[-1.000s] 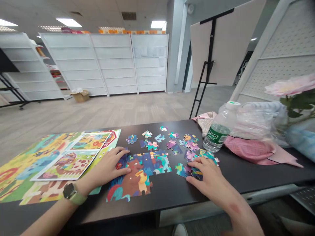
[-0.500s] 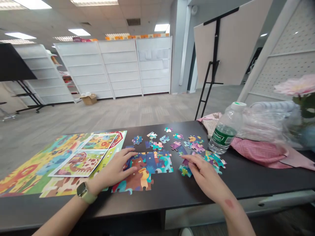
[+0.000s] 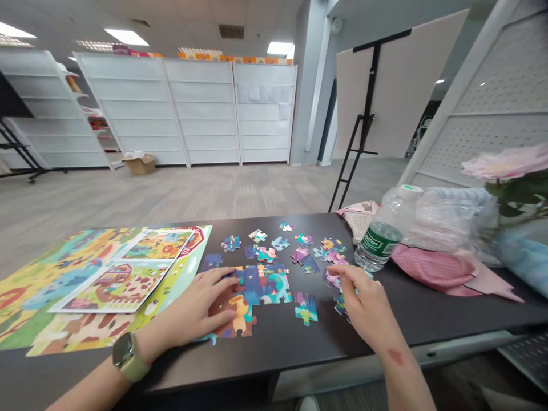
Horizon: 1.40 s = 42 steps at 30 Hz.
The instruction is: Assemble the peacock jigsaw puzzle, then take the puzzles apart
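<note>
The joined puzzle section [image 3: 276,288] lay toward the near edge of the counter [image 3: 265,357], around its middle. The left hand [image 3: 194,305] rested on it, its grip spread apart. A green-and-purple piece [image 3: 306,308] sat apart to the right, before the right hand [image 3: 368,305], which hovered at or touched other pieces; whether that grip was clamped on one could not be told. Loose pieces [image 3: 280,244] were scattered toward the far edge. Illustrated sheets [image 3: 43,285] covered the left end; a bottle [image 3: 375,248] stood right, beside pink cloth [image 3: 432,268].
</note>
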Each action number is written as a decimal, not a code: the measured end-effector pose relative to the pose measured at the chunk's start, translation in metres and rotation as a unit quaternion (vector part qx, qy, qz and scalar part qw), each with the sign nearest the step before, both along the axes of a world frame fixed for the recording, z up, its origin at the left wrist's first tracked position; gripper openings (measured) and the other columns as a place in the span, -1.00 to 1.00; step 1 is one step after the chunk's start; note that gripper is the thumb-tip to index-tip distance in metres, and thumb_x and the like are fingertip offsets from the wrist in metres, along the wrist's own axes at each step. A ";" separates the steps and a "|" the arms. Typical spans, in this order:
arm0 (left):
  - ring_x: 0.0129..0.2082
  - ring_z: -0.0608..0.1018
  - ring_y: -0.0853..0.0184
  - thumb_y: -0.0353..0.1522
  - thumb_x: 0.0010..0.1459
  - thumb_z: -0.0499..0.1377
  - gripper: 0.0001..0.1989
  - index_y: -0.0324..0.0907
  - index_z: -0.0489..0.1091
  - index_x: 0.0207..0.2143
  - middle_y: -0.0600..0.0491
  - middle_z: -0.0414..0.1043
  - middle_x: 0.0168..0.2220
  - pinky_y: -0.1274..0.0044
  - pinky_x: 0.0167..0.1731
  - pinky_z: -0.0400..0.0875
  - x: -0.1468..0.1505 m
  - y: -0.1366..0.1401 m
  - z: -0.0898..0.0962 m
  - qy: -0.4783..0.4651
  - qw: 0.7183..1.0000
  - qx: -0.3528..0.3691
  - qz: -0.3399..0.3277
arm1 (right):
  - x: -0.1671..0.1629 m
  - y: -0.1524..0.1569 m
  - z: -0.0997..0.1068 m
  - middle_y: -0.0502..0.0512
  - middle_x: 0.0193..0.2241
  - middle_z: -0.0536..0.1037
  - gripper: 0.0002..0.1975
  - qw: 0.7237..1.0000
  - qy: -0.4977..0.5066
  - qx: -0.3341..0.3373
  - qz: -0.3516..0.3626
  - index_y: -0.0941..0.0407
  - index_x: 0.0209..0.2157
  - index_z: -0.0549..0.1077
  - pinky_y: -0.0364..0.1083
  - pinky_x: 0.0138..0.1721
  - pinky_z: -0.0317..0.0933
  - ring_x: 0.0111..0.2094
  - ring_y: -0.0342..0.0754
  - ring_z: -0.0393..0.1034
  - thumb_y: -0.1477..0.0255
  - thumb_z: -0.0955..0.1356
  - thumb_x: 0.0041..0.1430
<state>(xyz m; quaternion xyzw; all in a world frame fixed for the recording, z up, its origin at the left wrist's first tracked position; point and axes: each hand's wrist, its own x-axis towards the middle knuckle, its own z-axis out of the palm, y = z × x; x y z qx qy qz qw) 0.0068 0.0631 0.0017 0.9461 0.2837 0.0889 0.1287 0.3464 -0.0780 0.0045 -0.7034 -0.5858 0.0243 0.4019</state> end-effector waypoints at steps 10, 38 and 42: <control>0.25 0.32 0.00 -0.08 0.28 0.14 -0.50 0.03 0.31 0.22 -0.03 0.18 0.32 0.21 0.20 0.28 -0.010 0.011 -0.012 -0.016 1.000 0.026 -0.001 | 0.029 -0.037 0.014 0.10 -0.30 0.65 -0.68 0.988 -0.029 -0.124 -0.085 0.03 -0.35 0.57 0.02 -0.16 0.33 -0.24 0.08 0.53 0.41 0.18 0.14; 0.14 0.39 0.03 -0.17 0.16 0.24 -0.58 -0.05 0.38 0.06 -0.08 0.28 0.18 0.22 0.16 0.28 0.005 -0.021 0.021 -0.018 1.000 -0.021 0.000 | -0.055 -0.001 0.003 0.01 -0.32 0.51 -0.88 0.942 0.204 -0.160 0.211 0.05 -0.22 0.44 -0.11 -0.24 0.32 -0.28 -0.06 0.44 0.35 0.30 0.25; 0.10 0.40 0.03 -0.21 0.09 0.28 -0.58 -0.07 0.39 0.01 -0.07 0.29 0.14 0.25 0.11 0.32 0.001 -0.024 0.029 -0.012 0.999 -0.037 -0.002 | -0.040 0.003 0.001 0.00 -0.38 0.51 -0.89 0.959 0.161 -0.169 0.160 0.06 -0.26 0.44 -0.11 -0.34 0.29 -0.36 -0.06 0.42 0.35 0.30 0.22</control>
